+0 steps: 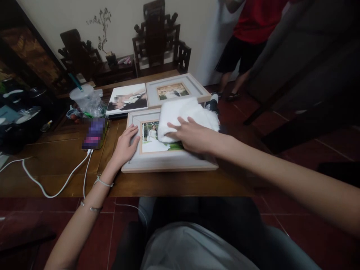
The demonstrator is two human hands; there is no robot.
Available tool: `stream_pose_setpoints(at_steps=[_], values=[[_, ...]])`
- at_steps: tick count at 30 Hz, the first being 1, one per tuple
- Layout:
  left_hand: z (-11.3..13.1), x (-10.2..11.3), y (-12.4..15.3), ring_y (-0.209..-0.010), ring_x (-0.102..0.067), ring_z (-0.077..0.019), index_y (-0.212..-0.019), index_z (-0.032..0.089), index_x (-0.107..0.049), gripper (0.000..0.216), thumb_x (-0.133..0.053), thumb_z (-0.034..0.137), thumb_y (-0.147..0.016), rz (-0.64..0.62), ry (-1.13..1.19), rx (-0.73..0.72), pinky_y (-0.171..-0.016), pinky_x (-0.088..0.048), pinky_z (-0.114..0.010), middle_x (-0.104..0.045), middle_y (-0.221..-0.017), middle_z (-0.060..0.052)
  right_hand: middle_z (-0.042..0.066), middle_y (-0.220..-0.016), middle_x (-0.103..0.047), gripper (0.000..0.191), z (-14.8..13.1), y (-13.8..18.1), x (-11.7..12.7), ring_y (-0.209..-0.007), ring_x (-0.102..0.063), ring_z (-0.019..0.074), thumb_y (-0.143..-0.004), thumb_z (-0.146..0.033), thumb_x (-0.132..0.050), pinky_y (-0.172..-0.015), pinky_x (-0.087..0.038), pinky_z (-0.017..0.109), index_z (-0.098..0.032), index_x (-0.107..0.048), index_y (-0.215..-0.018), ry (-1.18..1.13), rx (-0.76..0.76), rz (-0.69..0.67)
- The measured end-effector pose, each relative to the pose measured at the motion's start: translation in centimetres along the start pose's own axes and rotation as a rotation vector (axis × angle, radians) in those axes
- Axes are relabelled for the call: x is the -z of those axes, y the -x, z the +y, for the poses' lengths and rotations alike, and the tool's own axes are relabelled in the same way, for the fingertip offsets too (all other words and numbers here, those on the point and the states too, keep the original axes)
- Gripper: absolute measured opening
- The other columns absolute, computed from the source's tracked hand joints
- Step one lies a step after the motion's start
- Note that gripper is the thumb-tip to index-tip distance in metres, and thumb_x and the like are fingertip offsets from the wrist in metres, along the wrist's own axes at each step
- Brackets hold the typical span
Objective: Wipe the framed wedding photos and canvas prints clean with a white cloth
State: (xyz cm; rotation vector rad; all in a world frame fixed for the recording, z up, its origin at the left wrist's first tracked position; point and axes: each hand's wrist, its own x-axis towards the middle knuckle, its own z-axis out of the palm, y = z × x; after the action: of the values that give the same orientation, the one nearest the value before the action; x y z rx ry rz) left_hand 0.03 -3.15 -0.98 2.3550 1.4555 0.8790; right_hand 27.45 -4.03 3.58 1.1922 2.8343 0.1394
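Note:
A picture frame [168, 164] with a pale mat and light wood edge lies flat on the wooden table before me. Its photo [150, 140] shows a person in a white dress outdoors. My left hand [127, 145] rests on the frame's left border, fingers laid out and open. Spread across a folded white cloth [182, 108], my right hand [191, 135] presses it onto the frame's right half. The cloth hides the upper right of the photo and hangs past the frame's right side.
Behind lie a second picture frame [194, 80] and a photo panel [129, 98]. To the left are a phone [95, 133] with white cables [53, 196], a plastic cup [80, 95] and a clear bag [94, 103]. A person in a red shirt [258, 20] stands beyond, near dark chairs [154, 37].

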Motion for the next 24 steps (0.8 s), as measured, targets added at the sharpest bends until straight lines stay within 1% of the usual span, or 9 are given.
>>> stream_pose_setpoints(at_steps=[3,6,9,11,13,16,19,21,24], values=[[0.0,0.0,0.0,-0.143,-0.050,-0.0283,-0.130,0.011,-0.067,0.039,-0.052,0.027,-0.097,0.008,0.000,0.001,-0.121,-0.038,-0.054,-0.063,-0.143,-0.017,0.017,-0.141,-0.062,0.065,-2.4,4.0,1.4,-0.121,-0.059,0.0407,-0.078,-0.001,-0.052,-0.093,-0.051,0.056,-0.025,-0.065,-0.137,-0.100,0.067,-0.048],[0.1,0.0,0.1,-0.143,-0.050,-0.0280,-0.129,0.013,-0.068,0.039,-0.052,0.028,-0.097,0.009,0.000,0.005,-0.121,-0.037,-0.054,-0.064,-0.142,-0.015,0.013,-0.137,-0.066,0.066,-4.5,7.5,2.6,-0.117,-0.065,0.0330,-0.078,-0.001,-0.053,-0.096,-0.053,0.046,-0.027,-0.065,-0.137,-0.205,0.141,0.004],[0.1,0.0,0.1,-0.143,-0.050,-0.0285,-0.129,0.012,-0.068,0.040,-0.051,0.030,-0.098,0.004,0.000,0.002,-0.122,-0.037,-0.054,-0.063,-0.143,-0.015,0.012,-0.142,-0.062,0.070,-6.1,8.8,2.8,-0.124,-0.061,0.0336,-0.078,0.000,-0.053,-0.101,-0.052,0.045,-0.025,-0.060,-0.143,-0.215,0.208,0.028],[0.1,0.0,0.1,-0.144,-0.049,-0.0289,-0.130,0.011,-0.067,0.041,-0.051,0.030,-0.098,-0.001,0.001,-0.002,-0.122,-0.036,-0.053,-0.063,-0.144,-0.017,0.014,-0.148,-0.057,0.072,-6.3,8.1,2.2,-0.133,-0.054,0.0369,-0.078,0.000,-0.051,-0.104,-0.049,0.050,-0.021,-0.056,-0.147,-0.178,0.196,0.037],[0.1,0.0,0.1,-0.144,-0.049,-0.0289,-0.131,0.010,-0.066,0.042,-0.051,0.030,-0.098,-0.007,0.003,-0.005,-0.122,-0.036,-0.053,-0.062,-0.144,-0.017,0.016,-0.154,-0.050,0.072,-5.6,6.4,1.2,-0.140,-0.047,0.0398,-0.080,0.001,-0.049,-0.107,-0.046,0.056,-0.019,-0.052,-0.149,-0.126,0.138,0.070],[0.1,0.1,0.0,-0.144,-0.049,-0.0286,-0.132,0.011,-0.066,0.041,-0.051,0.030,-0.099,-0.020,0.003,-0.001,-0.122,-0.036,-0.055,-0.062,-0.144,-0.017,0.017,-0.160,-0.042,0.073,-2.7,2.8,-0.3,-0.143,-0.040,0.0430,-0.080,0.005,-0.046,-0.107,-0.042,0.062,-0.019,-0.052,-0.149,-0.028,0.028,0.141],[0.1,0.2,0.0,-0.144,-0.048,-0.0290,-0.132,0.010,-0.065,0.042,-0.051,0.031,-0.099,-0.032,0.006,0.007,-0.122,-0.035,-0.055,-0.061,-0.145,-0.018,0.016,-0.162,-0.038,0.071,0.6,-0.8,-1.3,-0.147,-0.033,0.0422,-0.084,0.007,-0.040,-0.111,-0.034,0.064,-0.020,-0.052,-0.148,0.078,-0.059,0.217],[0.1,0.2,0.0,-0.144,-0.049,-0.0289,-0.132,0.010,-0.065,0.042,-0.051,0.031,-0.099,-0.031,0.004,0.010,-0.122,-0.036,-0.054,-0.061,-0.145,-0.018,0.015,-0.162,-0.038,0.070,2.0,-2.5,-1.5,-0.148,-0.030,0.0440,-0.085,0.007,-0.036,-0.111,-0.032,0.066,-0.021,-0.053,-0.148,0.124,-0.094,0.206],[0.1,0.2,0.0,-0.144,-0.049,-0.0282,-0.132,0.012,-0.065,0.041,-0.050,0.030,-0.099,-0.027,-0.003,0.007,-0.122,-0.036,-0.054,-0.062,-0.145,-0.016,0.018,-0.160,-0.041,0.069,2.1,-3.4,-1.3,-0.143,-0.036,0.0479,-0.086,0.005,-0.036,-0.105,-0.037,0.068,-0.020,-0.055,-0.147,0.116,-0.085,0.123]])
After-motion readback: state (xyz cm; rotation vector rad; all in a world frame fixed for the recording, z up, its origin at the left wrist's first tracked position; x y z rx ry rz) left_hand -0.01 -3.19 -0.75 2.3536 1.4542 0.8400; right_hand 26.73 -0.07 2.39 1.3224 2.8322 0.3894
